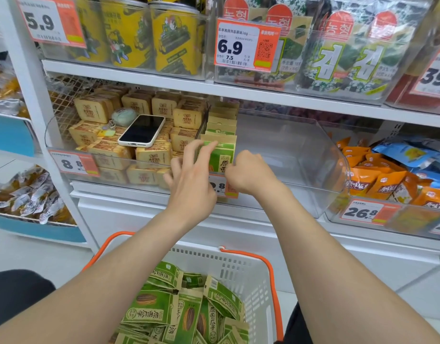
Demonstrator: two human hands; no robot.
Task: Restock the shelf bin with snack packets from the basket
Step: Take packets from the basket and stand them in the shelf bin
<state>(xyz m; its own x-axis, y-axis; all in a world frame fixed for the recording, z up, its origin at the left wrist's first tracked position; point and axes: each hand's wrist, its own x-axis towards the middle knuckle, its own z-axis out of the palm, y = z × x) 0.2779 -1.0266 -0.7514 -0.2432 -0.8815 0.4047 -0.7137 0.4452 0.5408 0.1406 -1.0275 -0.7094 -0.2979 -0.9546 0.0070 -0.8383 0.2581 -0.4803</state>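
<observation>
A row of green-and-tan snack packets (222,135) stands upright along the left side of a clear shelf bin (300,155). The rest of that bin holds nothing. My left hand (191,177) reaches over the bin's front lip, and its spread fingers touch the face of the front packet (221,158). My right hand (251,172) is curled at that packet's right edge and seems to pinch it. Below, between my forearms, a white basket (241,266) with orange handles holds several more green packets (184,309) lying loose.
The bin to the left is packed with tan boxed snacks (149,155), with a phone (142,130) and a key ring lying on them. Orange and blue bags (387,180) fill the bin to the right. Price tags hang on the bin fronts, and cans and seaweed packs sit on the shelf above.
</observation>
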